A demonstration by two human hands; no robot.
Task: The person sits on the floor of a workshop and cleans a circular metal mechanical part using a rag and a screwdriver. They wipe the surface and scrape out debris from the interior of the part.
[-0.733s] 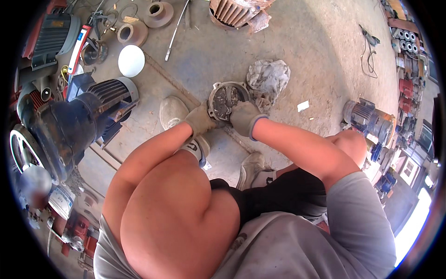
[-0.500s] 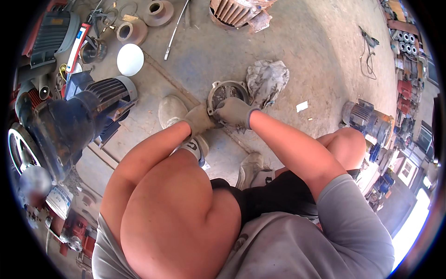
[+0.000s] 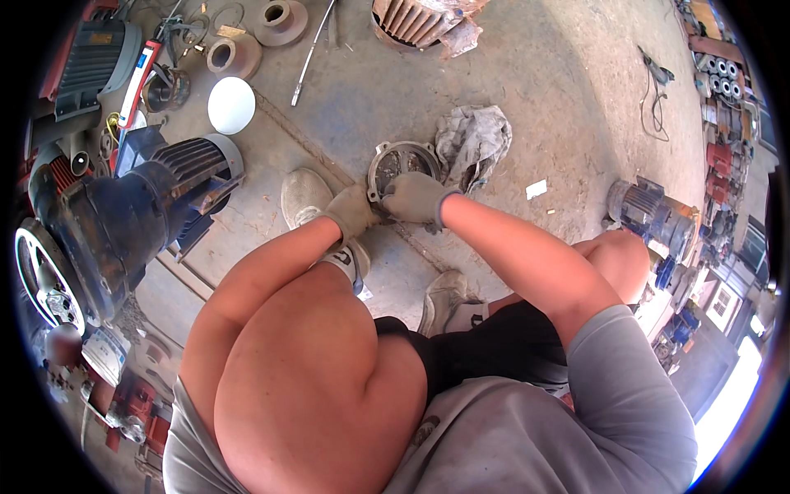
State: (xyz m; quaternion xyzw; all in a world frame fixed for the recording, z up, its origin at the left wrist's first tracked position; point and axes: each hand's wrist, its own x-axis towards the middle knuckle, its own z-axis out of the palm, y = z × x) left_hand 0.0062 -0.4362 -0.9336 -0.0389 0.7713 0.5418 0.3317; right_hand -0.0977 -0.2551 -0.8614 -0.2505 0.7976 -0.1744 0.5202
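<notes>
A round metal motor end cover (image 3: 404, 154) with lugs on its rim lies on the floor ahead of me, its dark, dirty hollow facing up. My left hand (image 3: 354, 211), in a grey-brown work glove, is curled closed at the cover's near left rim and seems to grip it. My right hand (image 3: 415, 198), gloved alike, reaches over the near rim with its fingers bent closed. What the right fingers hold, if anything, is hidden beneath the glove. Touching or just beside the cover's right side is a crumpled, stained grey rag (image 3: 473, 140).
A large dark motor (image 3: 156, 189) stands close on my left, near a white disc (image 3: 231, 105) and flanged metal rings (image 3: 233, 58). A rusty finned motor housing (image 3: 420, 20) sits far ahead. A long metal rod (image 3: 313, 53) lies beyond the cover. Another motor (image 3: 646, 210) stands right.
Both hands stay at the near rim of the cover, with only slight shifts of the gloves. The cover and the rag keep nearly the same places.
</notes>
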